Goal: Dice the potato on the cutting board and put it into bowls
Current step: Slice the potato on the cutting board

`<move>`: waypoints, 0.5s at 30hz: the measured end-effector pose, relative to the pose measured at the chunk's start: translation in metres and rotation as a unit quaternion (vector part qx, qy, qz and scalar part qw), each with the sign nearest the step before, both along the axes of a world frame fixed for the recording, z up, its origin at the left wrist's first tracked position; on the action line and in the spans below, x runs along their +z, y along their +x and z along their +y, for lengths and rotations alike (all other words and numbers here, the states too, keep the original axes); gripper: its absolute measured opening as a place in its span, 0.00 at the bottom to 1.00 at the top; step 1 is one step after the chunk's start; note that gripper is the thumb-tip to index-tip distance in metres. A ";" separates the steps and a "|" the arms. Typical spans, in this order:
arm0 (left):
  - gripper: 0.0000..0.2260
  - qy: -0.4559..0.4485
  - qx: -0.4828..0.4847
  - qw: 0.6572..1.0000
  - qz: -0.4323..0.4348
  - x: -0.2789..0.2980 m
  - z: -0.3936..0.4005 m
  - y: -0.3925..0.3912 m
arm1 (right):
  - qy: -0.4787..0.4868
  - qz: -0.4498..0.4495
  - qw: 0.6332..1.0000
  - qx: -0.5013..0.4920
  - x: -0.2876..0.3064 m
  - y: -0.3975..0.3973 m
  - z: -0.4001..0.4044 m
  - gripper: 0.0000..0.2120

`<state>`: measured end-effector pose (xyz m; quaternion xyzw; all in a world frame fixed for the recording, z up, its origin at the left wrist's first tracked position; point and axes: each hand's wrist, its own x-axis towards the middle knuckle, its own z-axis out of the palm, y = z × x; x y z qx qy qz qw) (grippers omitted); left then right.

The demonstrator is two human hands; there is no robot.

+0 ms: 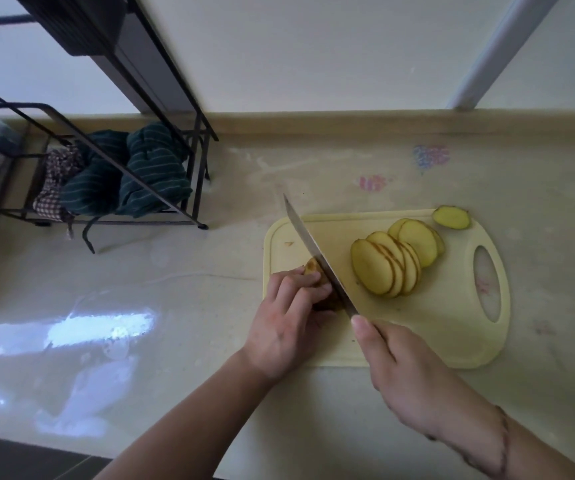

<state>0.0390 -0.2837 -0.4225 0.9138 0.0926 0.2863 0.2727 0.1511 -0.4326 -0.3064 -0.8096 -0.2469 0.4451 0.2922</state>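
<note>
The potato [315,271], only a small end piece of it left whole, lies on the left part of the cutting board [452,334], mostly hidden under the left hand [288,323]. That hand's grip is clamped on the potato: the fingers curl over its top and the fingertips [317,279] sit just beside the blade. Nearer the person, the right hand [414,379] has its grip wrapped round the handle of the knife [317,252], forefinger stretched along the blade's back; the handle itself is hidden inside the hand. The blade runs from that hand up and to the left, touching the cut face of the potato on the side away from the left hand. Beyond the right hand, a fanned row of potato slices [388,266] lies overlapping on the board, and further still a single end slice [451,218] rests on the board's far rim. The board lies flat on a pale, glossy surface [175,306]. Far to the left of the left hand, against the wall, stands a black wire rack [161,140] holding bundled green striped cloths [140,174] and a checked cloth [56,183].
</note>
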 end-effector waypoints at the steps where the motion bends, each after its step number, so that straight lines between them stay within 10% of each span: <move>1: 0.16 0.001 0.000 1.000 0.000 0.000 0.000 0.000 | 0.005 0.004 1.000 0.000 -0.005 0.002 0.004 0.26; 15: 0.13 -0.005 0.004 1.000 -0.002 0.000 -0.001 -0.001 | 0.016 0.059 0.998 -0.025 -0.019 0.004 -0.019 0.29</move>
